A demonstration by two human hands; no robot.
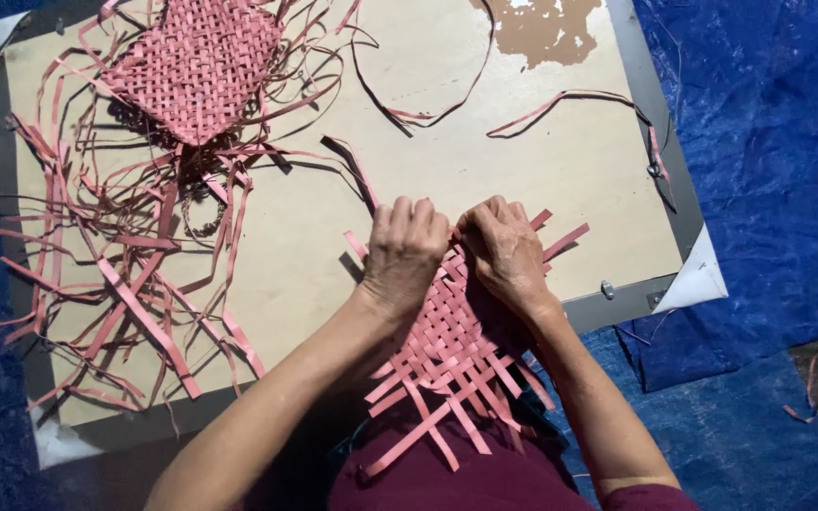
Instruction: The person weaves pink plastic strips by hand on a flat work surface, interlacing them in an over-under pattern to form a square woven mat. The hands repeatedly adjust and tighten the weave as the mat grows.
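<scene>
You've got both hands, left (402, 254) and right (504, 251), pressed side by side, fingers curled pinching the far edge of the small pink woven strip mat (447, 345), pinning its weave flat on the pale board tabletop (485, 170).

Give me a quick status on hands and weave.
Left hand and right hand both pressing on pink mat, fingers curled at its far edge. Finished mat and loose strips lie left, apart.

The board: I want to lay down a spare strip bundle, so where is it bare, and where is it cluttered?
Bare patches: the board's middle, between the finished mat and the hands; and its right part, below the curled strip. Crowded: the left side under the loose strips, and the near edge, where both hands press on the small mat.
</scene>
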